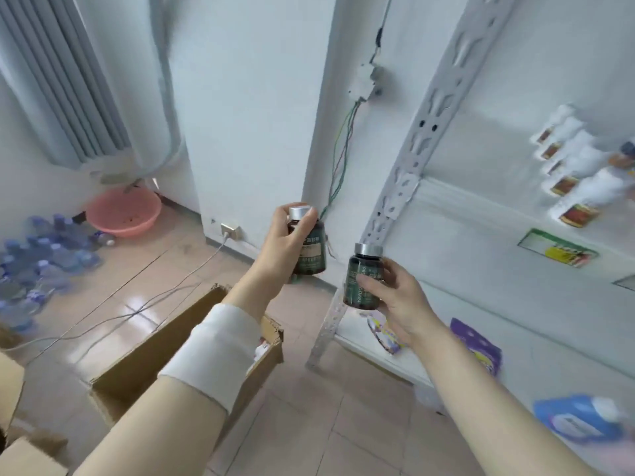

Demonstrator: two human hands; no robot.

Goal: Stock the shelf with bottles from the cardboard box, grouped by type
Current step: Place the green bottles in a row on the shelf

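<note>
Closest up: both forearms, the L one w/ a white cloth wrap (216,355) round it. Landmark = grey metal shelf post (412,166): flat, punched w/ rows of slots and holes, slanting across the view.

2 dark btls, 1 per hand. L hand (285,242) is just left of the post, fingers curled round L btl (311,250), thumb and a fingertip up by its cap. R hand (398,300) is in front of the post's lower part, fingers and thumb wrapped round R btl (360,280) from the right. Both btls are round, dark and glossy w/ a green label and a silver cap. They're roughly upright, in the air, touching neither shelf nor box. Dark bit under the L palm: can't tell if it's another btl.

Cardboard box (165,348): 1, brown corrugated, top open, on the tiled floor below-left of the post, under my L forearm.

Right of the post, on a white shelf board (474,214): approx. 5 white btls (584,159) w/ red-brown labels, in a row, blurred. Right of the post's foot: 2 purple packets (476,345). Far lower right of the post: 1 blue jug (580,424), blurred.

Far left of the post: 1 round pink plastic basin (123,214), plus a heap of clear water btls (44,259) w/ blue caps, too blurred to count.
</note>
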